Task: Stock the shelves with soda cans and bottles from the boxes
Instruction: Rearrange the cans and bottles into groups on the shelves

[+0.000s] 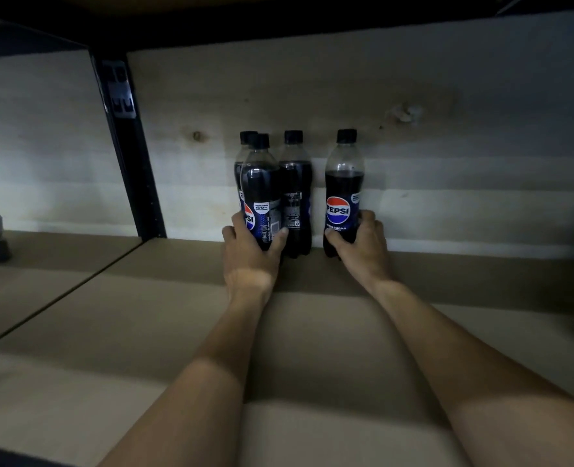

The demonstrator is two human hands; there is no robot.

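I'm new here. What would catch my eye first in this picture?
Two bare hands reach deep into a dim shelf. The left hand grips a dark plastic Pepsi bottle with black cap in a tight cluster of three; the right hand grips a matching fourth bottle standing apart to the right, logo facing out. All stand upright by the pale wooden back panel.

Pepsi bottles, black caps: four. They are the left-hand bottle [262, 187], rear bottle [246, 136] behind it, middle bottle [295, 193] between the hands, and right-hand bottle [343, 187]. Hands: two, left hand [245, 251] and right hand [363, 244]. Black shelf post [134, 170]: one, left of both.
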